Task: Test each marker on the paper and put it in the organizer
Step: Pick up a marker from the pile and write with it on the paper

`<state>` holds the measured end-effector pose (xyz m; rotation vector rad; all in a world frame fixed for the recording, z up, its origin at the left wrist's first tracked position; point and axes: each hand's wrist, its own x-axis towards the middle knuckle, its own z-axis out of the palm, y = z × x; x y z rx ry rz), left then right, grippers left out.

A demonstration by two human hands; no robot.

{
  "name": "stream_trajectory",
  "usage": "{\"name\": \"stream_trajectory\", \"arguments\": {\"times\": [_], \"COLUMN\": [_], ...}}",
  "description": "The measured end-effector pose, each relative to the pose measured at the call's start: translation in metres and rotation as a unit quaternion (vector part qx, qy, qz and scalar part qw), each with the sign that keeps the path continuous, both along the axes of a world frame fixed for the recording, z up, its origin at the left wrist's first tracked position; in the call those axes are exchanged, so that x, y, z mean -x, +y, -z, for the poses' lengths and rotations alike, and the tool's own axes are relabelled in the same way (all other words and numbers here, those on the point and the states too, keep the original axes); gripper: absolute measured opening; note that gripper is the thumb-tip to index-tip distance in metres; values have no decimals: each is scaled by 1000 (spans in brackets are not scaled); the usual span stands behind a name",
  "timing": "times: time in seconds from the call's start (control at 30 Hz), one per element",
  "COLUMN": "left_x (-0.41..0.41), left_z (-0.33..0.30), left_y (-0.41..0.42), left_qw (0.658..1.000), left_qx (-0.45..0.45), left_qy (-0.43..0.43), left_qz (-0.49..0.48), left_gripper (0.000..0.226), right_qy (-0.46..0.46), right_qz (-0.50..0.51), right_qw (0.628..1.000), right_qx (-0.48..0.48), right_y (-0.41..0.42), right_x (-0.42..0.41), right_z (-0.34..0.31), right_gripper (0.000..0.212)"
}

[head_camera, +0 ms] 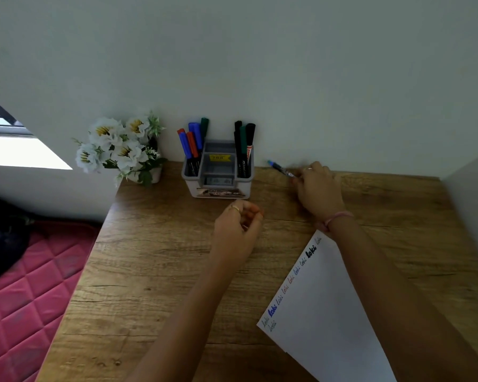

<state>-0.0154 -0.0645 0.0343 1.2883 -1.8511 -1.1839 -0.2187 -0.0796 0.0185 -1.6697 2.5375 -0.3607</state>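
A grey and white organizer (pixel 218 175) stands at the back of the wooden desk (pixel 160 271) against the wall. Several markers stand in it: blue, red and green ones (pixel 192 142) on its left side, black and green ones (pixel 244 147) on its right. My right hand (pixel 318 188), to the right of the organizer, pinches a thin blue-tipped marker (pixel 280 169) that points up and left toward the organizer. My left hand (pixel 239 230) hovers in front of the organizer with fingers loosely curled and holds nothing. A white paper (pixel 323 312) with several coloured test scribbles lies at the front right.
A pot of white artificial flowers (pixel 119 147) stands left of the organizer at the desk's back corner. A red quilted mattress (pixel 25 299) and dark fabric (pixel 0 238) lie beyond the desk's left edge. A wall borders the desk at the right.
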Motion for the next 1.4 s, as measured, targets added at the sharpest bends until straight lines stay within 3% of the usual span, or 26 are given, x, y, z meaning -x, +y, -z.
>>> {"name": "stream_trajectory", "arguments": {"times": [0.03, 0.07, 0.1, 0.17, 0.27, 0.4, 0.43, 0.5, 0.57, 0.63, 0.77, 0.87, 1.07, 1.2, 1.3, 1.4], "left_x": [-1, -2, -2, -2, 1, -1, -3, -8, -13, -19, -22, -19, -33, -39, -32, -26], "left_z": [0, 0, -2, -6, -16, -24, -24, -23, -21, -18, -10, -12, 0, 13, 16, 17], "left_y": [1, 2, 4, 8, 20, 38, 42, 48, 54, 59, 59, 61, 42, 28, 24, 24], "left_qw": [1000, 1000, 999, 994, 978, 960, 951, 934, 928, 928, 942, 945, 953, 947, 917, 901], "left_qx": [-9, -20, -33, -70, -108, -21, 11, 48, 52, 57, 99, 124, 89, 21, 21, 30], "left_qy": [-1, -5, -9, -9, -26, -127, -153, -188, -186, -179, -127, -76, -184, -250, -330, -354], "left_qz": [8, 19, 36, 88, 176, 250, 267, 300, 320, 320, 293, 294, 224, 199, 222, 248], "left_gripper": [9, 7, 9, 27, 42, 13, 15, 22, 25, 26, 35, 26, 51, 62, 74, 81], "right_qy": [-122, -269, -402, -565, -689, -743, -748, -723, -688, -678, -690, -700, -718, -663, -601, -551], "right_qz": [20, 39, 60, 88, 95, 65, 58, 54, 46, 18, -35, -48, -72, -38, -35, -69], "right_qw": [992, 960, 910, 817, 715, 661, 657, 688, 725, 734, 721, 710, 685, 741, 796, 831], "right_qx": [34, 61, 78, 69, 65, 84, 75, 33, -9, -42, -55, -59, -99, -99, -66, -36], "right_y": [7, 14, 24, 46, 76, 107, 114, 124, 129, 134, 142, 143, 156, 159, 167, 178], "right_x": [-6, -11, -16, -27, -44, -58, -61, -65, -67, -66, -63, -62, -43, -42, -58, -68], "right_z": [-10, -20, -30, -43, -44, -45, -46, -50, -51, -53, -61, -61, -62, -41, -19, -2], "right_gripper": [26, 22, 19, 17, 10, 8, 10, 22, 35, 39, 30, 29, 38, 28, 19, 18]}}
